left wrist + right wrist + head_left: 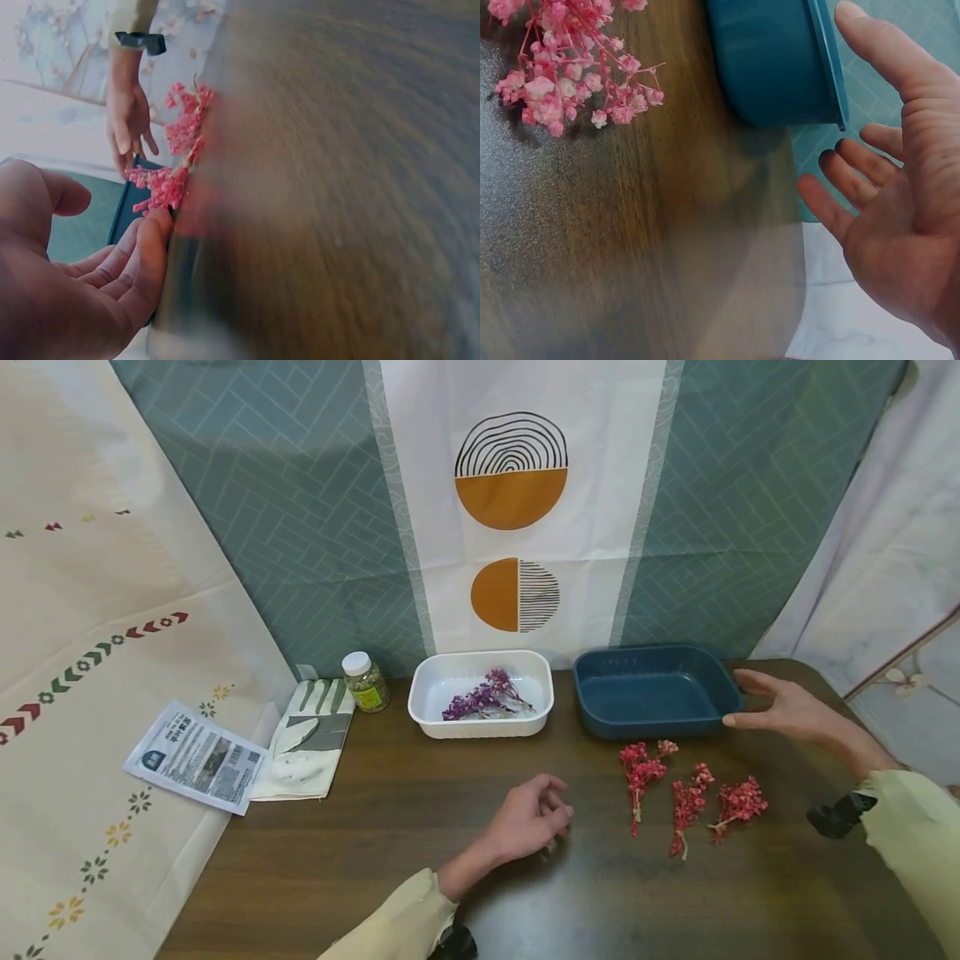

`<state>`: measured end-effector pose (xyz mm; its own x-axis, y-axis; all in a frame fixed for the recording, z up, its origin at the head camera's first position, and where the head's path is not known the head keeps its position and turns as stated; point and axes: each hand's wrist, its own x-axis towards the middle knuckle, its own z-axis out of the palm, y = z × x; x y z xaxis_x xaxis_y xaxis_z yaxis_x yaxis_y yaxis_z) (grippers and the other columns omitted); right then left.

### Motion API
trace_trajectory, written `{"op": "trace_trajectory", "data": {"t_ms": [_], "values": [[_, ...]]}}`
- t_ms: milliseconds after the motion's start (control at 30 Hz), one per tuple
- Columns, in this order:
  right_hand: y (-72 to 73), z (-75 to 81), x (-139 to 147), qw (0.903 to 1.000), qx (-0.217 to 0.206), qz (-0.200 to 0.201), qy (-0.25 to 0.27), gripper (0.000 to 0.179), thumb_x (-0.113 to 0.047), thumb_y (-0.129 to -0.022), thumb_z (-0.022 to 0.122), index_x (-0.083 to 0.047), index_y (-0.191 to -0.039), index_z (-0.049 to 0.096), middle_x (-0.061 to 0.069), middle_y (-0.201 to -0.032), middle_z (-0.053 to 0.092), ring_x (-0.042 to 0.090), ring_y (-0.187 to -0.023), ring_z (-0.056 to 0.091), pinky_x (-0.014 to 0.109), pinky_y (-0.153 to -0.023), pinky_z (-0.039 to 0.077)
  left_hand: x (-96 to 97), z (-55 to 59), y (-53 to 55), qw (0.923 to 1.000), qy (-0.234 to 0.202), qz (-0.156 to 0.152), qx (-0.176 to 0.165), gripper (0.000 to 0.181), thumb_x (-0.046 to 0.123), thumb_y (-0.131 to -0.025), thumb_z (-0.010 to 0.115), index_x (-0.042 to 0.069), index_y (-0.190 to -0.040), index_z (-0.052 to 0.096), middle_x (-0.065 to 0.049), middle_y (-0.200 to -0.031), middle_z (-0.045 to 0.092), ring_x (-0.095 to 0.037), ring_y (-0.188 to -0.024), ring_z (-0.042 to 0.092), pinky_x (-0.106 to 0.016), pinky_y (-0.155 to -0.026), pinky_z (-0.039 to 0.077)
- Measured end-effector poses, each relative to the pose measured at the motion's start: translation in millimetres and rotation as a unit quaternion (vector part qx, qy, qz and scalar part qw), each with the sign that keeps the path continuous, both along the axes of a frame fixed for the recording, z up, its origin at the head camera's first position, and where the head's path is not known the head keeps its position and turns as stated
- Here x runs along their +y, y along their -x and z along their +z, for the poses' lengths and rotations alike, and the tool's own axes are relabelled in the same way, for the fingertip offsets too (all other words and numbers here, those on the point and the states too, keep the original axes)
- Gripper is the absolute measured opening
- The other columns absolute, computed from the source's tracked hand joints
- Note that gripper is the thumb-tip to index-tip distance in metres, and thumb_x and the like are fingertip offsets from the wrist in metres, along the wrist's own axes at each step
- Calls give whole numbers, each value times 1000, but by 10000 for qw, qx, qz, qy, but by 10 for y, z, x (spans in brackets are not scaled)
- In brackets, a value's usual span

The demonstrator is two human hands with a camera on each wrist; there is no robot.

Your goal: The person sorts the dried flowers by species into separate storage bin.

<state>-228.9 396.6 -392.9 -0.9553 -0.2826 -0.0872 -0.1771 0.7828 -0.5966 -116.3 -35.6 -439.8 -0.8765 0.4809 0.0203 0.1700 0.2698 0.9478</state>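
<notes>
My right hand is at the right end of a dark blue rectangular dish, thumb near its front corner. In the right wrist view its fingers are spread and hold nothing; whether they touch the rim I cannot tell. My left hand hovers low over the middle of the table, fingers loosely bent, holding nothing. Between the hands lie three bunches of pink dried flowers: a left bunch, a middle bunch and a right bunch. Purple dried flowers lie in a white dish.
A jar with a white lid stands left of the white dish. Beside it are a folded patterned cloth and a printed paper packet. A hanging cloth backs the brown table.
</notes>
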Motion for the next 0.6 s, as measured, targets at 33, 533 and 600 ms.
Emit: {"op": "trace_trajectory", "data": {"t_ms": [33,533,600], "values": [[10,0,-9,10000,-37,8,12,97,-35,-91,74,10,-154,15,42,-149,26,60,-132,31,70,-90,43,18,-2,4,10000,41,-14,18,33,10,-96,63,-7,-124,57,1,-83,68,-18,-63,65,-23,-62,51],[149,-13,-84,9990,-109,144,-397,102,-40,-90,73,13,-153,13,47,-145,26,62,-118,47,68,-88,45,246,-12,33,9986,507,-109,28,37,15,-94,66,-5,-124,58,7,-86,66,-1,-69,60,-21,-72,50],[148,-18,-80,9988,-106,136,-463,102,-41,-90,72,14,-153,13,48,-143,28,62,-119,46,67,-88,45,287,-24,41,9983,581,16,86,36,15,-93,67,-4,-123,59,8,-85,66,0,-68,61,-21,-72,50]]}}
